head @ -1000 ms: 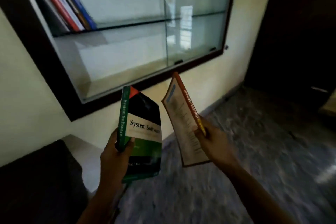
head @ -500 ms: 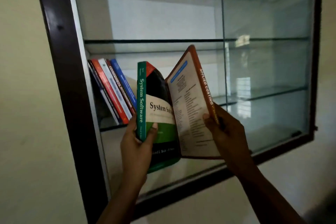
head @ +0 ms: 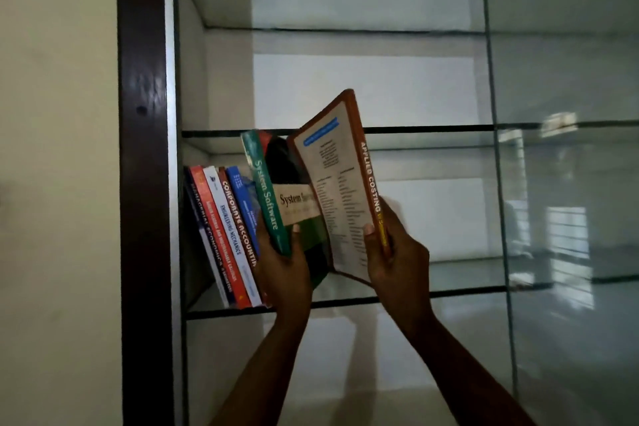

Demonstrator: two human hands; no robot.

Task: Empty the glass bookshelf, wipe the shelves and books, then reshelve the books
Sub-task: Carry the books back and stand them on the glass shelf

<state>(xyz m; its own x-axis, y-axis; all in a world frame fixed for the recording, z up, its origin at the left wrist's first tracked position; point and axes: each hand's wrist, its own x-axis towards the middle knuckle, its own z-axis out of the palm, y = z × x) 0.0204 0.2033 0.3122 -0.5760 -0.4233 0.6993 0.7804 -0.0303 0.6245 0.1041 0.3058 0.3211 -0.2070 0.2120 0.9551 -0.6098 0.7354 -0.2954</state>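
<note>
The glass bookshelf fills most of the view, its dark wooden frame running up the left side against a pale wall. Four glass shelf edges show, one above another. A vertical pane edge splits the front, and the sliding glass pane covers the right part; the left part stands open.

On the third glass shelf down, five books lean left against the side wall. The rest of that shelf, out to the right, is bare glass.

Two more books are held in front of it. The green System Software tilts just beside the fifth book. The left hand grips its lower spine, fingers behind and thumb on the cover. Whether its foot rests on the shelf is hidden.

The orange Applied Costing stands to its right, back cover facing out. The right hand pinches its spine, with the lower corner above the shelf.
</note>
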